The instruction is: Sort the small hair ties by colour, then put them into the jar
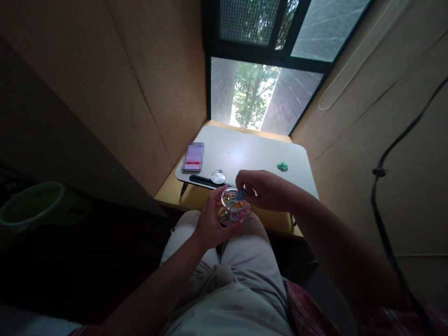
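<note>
My left hand (210,219) wraps around a clear round jar (227,215), held tilted above my lap. Inside are several small colourful loops (236,205) that look like hair ties, in yellow, pink, red and blue. From the right, my right hand (257,186) reaches to the jar's open mouth, thumb and fingers pinched together. Between its fingertips, at the rim, is a small blue-grey bundle (240,195), its details too small to make out. A round clear lid (218,177) lies at the near edge of the white table, just beyond the jar.
The low white folding table (245,151) stands on a wooden ledge (168,193) below a window. On it are a blurred purple box or book (193,157) and a green bundle (283,166). A green basket (45,205) is at left; a dark cord (376,186) hangs at right.
</note>
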A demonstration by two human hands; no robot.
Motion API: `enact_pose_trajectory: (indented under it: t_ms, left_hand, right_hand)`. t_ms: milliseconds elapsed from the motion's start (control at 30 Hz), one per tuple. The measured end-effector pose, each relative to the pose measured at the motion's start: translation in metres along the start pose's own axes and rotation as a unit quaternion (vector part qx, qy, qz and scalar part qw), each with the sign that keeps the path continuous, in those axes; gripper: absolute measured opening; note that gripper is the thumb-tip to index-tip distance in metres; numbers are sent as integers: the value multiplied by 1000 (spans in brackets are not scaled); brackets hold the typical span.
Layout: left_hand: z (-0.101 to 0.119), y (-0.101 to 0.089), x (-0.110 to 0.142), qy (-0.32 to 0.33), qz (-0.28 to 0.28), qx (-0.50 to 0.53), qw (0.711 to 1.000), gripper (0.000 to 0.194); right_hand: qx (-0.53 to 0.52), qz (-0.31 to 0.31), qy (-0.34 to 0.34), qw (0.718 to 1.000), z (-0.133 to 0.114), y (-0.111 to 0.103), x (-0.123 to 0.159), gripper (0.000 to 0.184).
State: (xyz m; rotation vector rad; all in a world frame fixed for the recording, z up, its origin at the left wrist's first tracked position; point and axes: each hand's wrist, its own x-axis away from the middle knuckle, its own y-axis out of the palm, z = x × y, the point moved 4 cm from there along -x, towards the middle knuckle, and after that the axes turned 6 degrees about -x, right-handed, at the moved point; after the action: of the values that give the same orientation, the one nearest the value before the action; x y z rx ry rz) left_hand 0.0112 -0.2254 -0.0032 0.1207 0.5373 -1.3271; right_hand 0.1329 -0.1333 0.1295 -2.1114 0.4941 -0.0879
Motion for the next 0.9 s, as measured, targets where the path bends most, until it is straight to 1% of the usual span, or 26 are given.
enact_pose_trajectory:
  t_ms: [100, 300, 467, 533, 667, 900]
  left_hand:
    - [0, 0, 1, -2, -2, -12, 1000, 95]
    - [-2, -1, 2, -7, 2, -16, 1000, 99]
    - [-2, -1, 3, -8, 5, -23, 1000, 99]
    - [-2, -1, 3, -12, 4, -18, 1000, 99]
    - [-2, -2, 3, -10, 4, -16, 1000, 98]
    - [0, -3, 2, -7, 2, -25, 1000, 98]
  right_hand:
    - [13, -7, 2, 1000, -1, 1, -1, 12]
    - [-13, -28, -45, 999, -3, 1, -1, 17]
    - [-21, -22, -69, 997, -6, -1, 0, 19]
    - [-13, -17, -59, 998, -6, -1, 1, 15]
    - [14, -6, -16, 1000, -4, -1, 0, 6]
    - [-15, -38, -64, 997, -8, 1, -3, 8]
